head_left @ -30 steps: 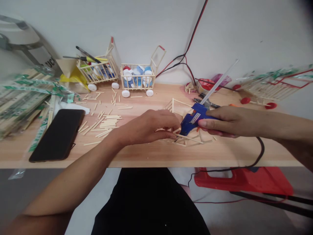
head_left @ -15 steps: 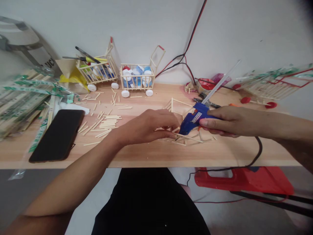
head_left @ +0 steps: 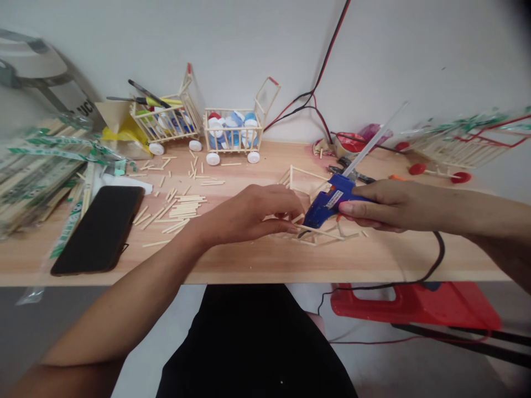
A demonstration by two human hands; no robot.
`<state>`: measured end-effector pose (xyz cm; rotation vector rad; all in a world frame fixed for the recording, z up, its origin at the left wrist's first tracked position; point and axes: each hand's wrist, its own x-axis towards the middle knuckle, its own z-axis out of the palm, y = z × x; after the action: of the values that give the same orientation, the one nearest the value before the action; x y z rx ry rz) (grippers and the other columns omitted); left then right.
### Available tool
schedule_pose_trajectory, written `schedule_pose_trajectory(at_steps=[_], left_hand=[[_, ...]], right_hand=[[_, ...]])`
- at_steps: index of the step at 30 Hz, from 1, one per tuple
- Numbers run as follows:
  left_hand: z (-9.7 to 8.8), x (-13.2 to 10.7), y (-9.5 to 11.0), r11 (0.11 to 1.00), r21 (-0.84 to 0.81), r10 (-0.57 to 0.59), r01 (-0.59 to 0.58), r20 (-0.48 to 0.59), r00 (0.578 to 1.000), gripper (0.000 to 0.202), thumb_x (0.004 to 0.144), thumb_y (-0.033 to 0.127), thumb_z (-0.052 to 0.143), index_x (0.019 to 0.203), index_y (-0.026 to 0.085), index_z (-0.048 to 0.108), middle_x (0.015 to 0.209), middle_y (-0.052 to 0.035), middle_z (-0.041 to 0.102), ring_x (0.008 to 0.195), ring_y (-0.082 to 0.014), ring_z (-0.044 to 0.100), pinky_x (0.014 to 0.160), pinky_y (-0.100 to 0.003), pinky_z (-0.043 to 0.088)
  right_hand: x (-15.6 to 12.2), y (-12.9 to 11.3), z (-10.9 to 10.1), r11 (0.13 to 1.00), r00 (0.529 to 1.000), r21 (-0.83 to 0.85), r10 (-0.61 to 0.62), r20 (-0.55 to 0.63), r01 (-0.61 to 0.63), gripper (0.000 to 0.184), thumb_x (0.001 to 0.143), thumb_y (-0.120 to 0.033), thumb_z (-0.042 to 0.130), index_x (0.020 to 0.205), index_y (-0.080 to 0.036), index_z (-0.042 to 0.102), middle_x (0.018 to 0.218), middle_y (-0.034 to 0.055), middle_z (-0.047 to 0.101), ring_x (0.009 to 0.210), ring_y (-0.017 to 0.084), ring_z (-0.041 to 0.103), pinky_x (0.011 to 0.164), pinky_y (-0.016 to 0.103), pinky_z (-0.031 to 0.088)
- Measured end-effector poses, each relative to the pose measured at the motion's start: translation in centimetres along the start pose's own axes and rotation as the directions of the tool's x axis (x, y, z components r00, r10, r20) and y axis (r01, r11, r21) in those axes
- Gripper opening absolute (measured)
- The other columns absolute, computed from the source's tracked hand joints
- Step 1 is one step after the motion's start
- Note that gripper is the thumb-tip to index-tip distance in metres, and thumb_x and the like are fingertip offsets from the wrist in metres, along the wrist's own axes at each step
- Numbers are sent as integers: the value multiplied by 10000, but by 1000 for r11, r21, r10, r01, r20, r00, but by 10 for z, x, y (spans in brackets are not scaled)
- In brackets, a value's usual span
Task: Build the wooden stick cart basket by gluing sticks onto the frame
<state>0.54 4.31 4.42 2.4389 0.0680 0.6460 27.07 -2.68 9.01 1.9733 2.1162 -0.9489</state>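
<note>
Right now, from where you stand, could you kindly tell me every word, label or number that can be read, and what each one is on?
"UC": dark letters, the rest cut off, on the pale object at the back left.
White label on the blue glue gun: too small to read.
Green print on the stick packets: too blurred to read.

**Closed grip right, loose pinch left**

The left hand (head_left: 253, 215) reaches forward from the lower left, wrist gently bent, fingers curved and thumb low. The right hand (head_left: 390, 205) extends from the right, fingers wrapped in a firm grip, its nearly level forearm (head_left: 468, 213) pointing toward the left hand, just apart.
</note>
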Motion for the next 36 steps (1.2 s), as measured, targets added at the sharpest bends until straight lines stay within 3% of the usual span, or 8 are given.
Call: schedule_pose_trajectory(at_steps=[7,14,17,20,24,27,32,36], left_hand=[[-2,-1,0,998,-24,-52,51,-43,998,181,931,330,569,884,163,618,860,-37,663,783,-123,598,717,-224,443],[-4,-2,-8,976,-154,-180,151,-195,964,217,879,368,640,837,156,635,805,-30,647,747,-126,586,707,-241,459],[-4,-2,-11,972,-166,-201,166,-225,953,194,876,349,646,852,157,644,825,-36,652,762,-128,592,716,-245,469],[-3,-2,-14,974,-133,-213,184,-267,940,191,871,351,651,866,160,652,839,-37,663,761,-126,596,723,-250,473],[-6,-2,-19,975,-120,-220,189,-359,907,169,872,325,652,853,157,650,860,-40,668,767,-122,595,723,-249,474],[-9,-1,-22,976,-131,-217,176,-459,862,147,850,300,676,847,155,648,840,-33,666,764,-120,593,711,-244,474],[-12,-1,-20,967,-141,-253,210,-544,800,192,835,344,690,864,156,660,816,-32,665,750,-128,594,690,-249,470],[-11,-2,-19,964,-130,-265,233,-570,778,205,832,360,685,847,158,656,813,-34,667,742,-132,593,683,-253,472]], right_hand=[[-3,1,-2,990,997,118,81,6,-81,701,726,-881,383,664,-192,489,543,-34,447,434,56,374,419,213,286],[-16,12,-4,896,982,443,93,-165,-10,591,840,-737,450,678,-171,505,529,-27,449,412,40,313,394,191,163],[-20,17,-3,774,966,627,83,-245,92,497,878,-649,486,721,-177,504,534,-29,439,408,46,299,383,194,136],[-25,20,-2,583,953,790,84,-291,190,415,863,-597,540,764,-198,485,555,-44,398,403,50,236,352,201,99],[-32,28,4,408,943,882,124,-309,235,438,820,-646,559,809,-216,477,596,-59,364,417,48,141,328,199,81],[-36,32,18,447,943,862,104,-315,239,489,817,-699,505,768,-213,494,562,-50,381,397,53,155,333,210,101],[-40,17,52,768,853,613,181,-490,189,509,886,-674,414,750,-206,561,562,11,497,487,126,409,458,259,285],[-42,2,69,789,818,582,195,-542,198,478,888,-677,410,832,-230,569,714,31,574,541,150,444,498,292,315]])
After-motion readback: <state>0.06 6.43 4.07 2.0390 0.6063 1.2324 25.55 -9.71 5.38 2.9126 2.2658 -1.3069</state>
